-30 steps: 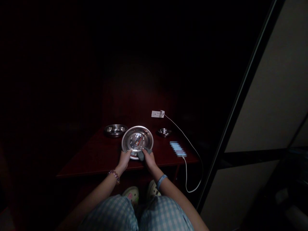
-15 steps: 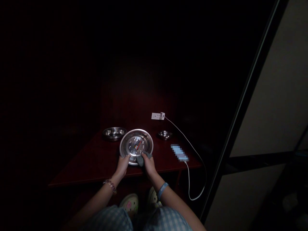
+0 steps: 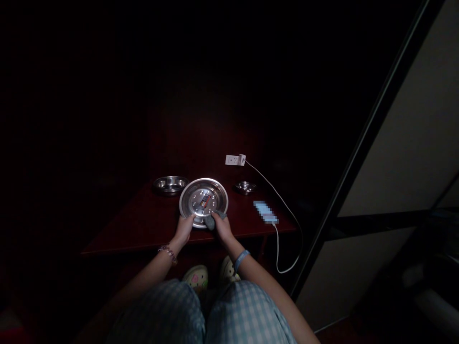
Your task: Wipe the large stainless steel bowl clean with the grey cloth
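Observation:
Tilted toward me above the dark red table is a round, shiny metal basin [image 3: 195,195] with an orange and black label on its inner bottom. My left hand [image 3: 184,228] grips its near left rim, thumb on the inside. At the near right rim, my right hand [image 3: 223,226] is closed on a grey cloth [image 3: 209,221], which lies against the metal; that hand seems to hold the rim as well. The fingers under the basin are hidden. Behind it to the left stand metal basins [image 3: 170,185], seemingly stacked; to the right sits a small metal bowl [image 3: 245,188].
A phone [image 3: 266,212], its screen blurred out, lies on the red table [image 3: 132,229] at the right. Its white cable [image 3: 287,200] loops past the table edge to a charger in a wall socket [image 3: 232,160]. A pale panel [image 3: 387,177] rises at the right.
The whole view has shifted, so the table and basin appear higher and more of my knees shows. Both hands keep their hold on the basin, and the cloth stays in my right hand.

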The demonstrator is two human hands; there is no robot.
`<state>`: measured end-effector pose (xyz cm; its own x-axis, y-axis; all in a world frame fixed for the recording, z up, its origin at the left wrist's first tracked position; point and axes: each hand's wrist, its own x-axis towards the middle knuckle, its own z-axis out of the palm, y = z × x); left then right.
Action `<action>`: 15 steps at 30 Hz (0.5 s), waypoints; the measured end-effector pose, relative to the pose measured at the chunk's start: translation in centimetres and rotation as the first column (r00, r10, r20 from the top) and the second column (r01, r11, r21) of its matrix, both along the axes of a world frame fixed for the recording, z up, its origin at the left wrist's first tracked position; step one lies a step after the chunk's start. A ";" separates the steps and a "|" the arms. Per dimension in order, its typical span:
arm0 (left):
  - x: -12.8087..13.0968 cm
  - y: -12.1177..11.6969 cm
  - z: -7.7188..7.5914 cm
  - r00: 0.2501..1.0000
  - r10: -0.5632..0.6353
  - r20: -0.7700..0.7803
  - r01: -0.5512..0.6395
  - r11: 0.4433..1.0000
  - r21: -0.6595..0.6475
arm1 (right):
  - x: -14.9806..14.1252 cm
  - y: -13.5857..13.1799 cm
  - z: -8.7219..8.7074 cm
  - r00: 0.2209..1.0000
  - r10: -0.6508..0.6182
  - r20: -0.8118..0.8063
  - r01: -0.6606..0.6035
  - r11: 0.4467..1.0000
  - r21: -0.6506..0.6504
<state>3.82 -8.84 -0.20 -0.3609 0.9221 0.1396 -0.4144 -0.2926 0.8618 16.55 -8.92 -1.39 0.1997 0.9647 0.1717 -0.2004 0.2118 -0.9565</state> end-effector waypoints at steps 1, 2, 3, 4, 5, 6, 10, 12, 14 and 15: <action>0.0 0.0 0.0 1.000 -0.003 -0.003 0.003 1.000 -0.005 | 0.0 -0.1 0.1 1.000 0.000 -0.002 0.000 1.000 -0.002; -0.1 0.0 0.0 1.000 -0.005 -0.007 0.005 1.000 -0.014 | 0.0 -0.1 0.1 1.000 0.001 -0.003 -0.001 1.000 -0.004; -0.2 0.0 -0.1 1.000 -0.010 -0.011 0.010 1.000 -0.022 | 0.0 -0.2 0.2 1.000 0.003 -0.004 -0.003 1.000 -0.008; -0.2 0.1 -0.2 1.000 -0.018 -0.015 0.018 0.999 -0.027 | 0.0 -0.3 0.2 1.000 0.003 -0.005 -0.003 1.000 -0.012; -0.3 0.1 -0.2 1.000 -0.022 -0.018 0.021 0.999 -0.031 | 0.0 -0.3 0.2 1.000 0.001 -0.006 -0.001 1.000 -0.019; -0.4 0.2 -0.3 0.999 -0.023 -0.023 0.023 0.999 -0.032 | 0.0 -0.4 0.3 1.000 -0.006 -0.008 0.006 1.000 -0.025; -0.5 0.1 -0.2 0.999 -0.018 -0.049 0.017 0.999 -0.030 | 0.0 -0.5 0.3 0.999 -0.043 -0.023 0.043 0.998 -0.035; -0.5 -0.1 -0.1 0.998 -0.015 -0.056 0.014 1.000 -0.021 | 0.1 -0.4 0.3 0.999 -0.041 -0.019 0.041 0.999 -0.026; -0.4 -0.2 -0.1 0.998 -0.013 -0.055 0.013 1.000 -0.013 | 0.2 -0.4 0.3 0.999 -0.040 -0.013 0.040 0.999 -0.021; -0.4 -0.2 -0.1 0.998 -0.016 -0.054 0.016 1.000 -0.008 | 0.2 -0.4 0.3 0.999 -0.040 -0.010 0.040 0.999 -0.023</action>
